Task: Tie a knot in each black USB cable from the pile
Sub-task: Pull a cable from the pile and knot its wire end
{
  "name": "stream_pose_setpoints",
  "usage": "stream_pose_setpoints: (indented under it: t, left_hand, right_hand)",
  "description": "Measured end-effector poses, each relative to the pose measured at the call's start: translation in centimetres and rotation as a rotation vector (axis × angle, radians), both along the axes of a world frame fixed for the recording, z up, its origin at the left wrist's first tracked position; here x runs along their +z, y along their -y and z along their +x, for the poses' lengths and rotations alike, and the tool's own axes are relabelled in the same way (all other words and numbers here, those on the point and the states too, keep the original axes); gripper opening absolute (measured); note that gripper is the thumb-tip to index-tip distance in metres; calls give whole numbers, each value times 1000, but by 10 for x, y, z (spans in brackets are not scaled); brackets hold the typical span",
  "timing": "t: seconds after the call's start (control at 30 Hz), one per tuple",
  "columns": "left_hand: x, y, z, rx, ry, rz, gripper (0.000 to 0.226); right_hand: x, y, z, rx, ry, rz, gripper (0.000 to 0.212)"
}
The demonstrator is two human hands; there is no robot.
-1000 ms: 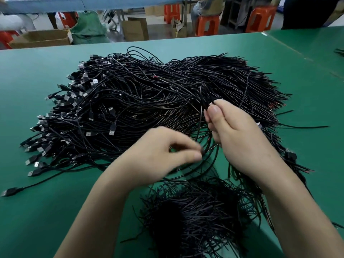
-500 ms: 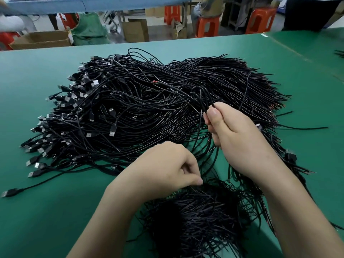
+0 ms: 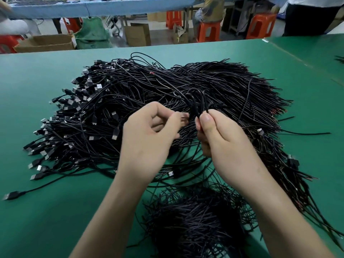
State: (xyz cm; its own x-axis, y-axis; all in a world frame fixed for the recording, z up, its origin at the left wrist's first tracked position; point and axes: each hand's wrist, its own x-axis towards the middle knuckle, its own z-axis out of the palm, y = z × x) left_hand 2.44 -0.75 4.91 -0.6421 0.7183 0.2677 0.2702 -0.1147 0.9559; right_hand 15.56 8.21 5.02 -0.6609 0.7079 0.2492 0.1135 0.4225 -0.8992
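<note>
A large pile of black USB cables point(image 3: 149, 101) covers the middle of the green table point(image 3: 37, 90), plugs fanned out to the left and bare ends to the right. My right hand point(image 3: 221, 138) pinches a looped black cable point(image 3: 197, 101) between thumb and fingers above the pile. My left hand point(image 3: 149, 133) is raised beside it and pinches the thin end of a cable point(image 3: 184, 118) between thumb and forefinger, close to the right thumb. Whether both hands hold the same cable is unclear.
A second heap of black cable ends point(image 3: 195, 224) lies near the table's front edge between my forearms. One loose cable with a plug point(image 3: 11, 195) trails at the front left. Beyond the table stand cardboard boxes point(image 3: 46, 42), orange stools point(image 3: 260, 25) and seated people.
My left hand has risen from low near the front heap up to the right hand, now pinching a cable end. The right hand stayed in place holding its loop.
</note>
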Motion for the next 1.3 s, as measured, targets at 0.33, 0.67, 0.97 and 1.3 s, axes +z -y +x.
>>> stream_pose_setpoints:
  t: [0.33,0.67,0.97,1.3]
  left_hand:
    - [5,-2,16,-96,27,157,17]
    - [-2,-7,11,-215,400,236,14]
    - [-9,-9,8,-293,535,314,34]
    - [-15,-10,8,-373,523,391,20]
  right_hand:
    - [3,3,-2,-13,-131,-166,36]
    - [15,10,1,140,-218,-335,37]
    - [18,15,1,227,-182,-317,36]
    - [14,7,5,275,-67,-238,36]
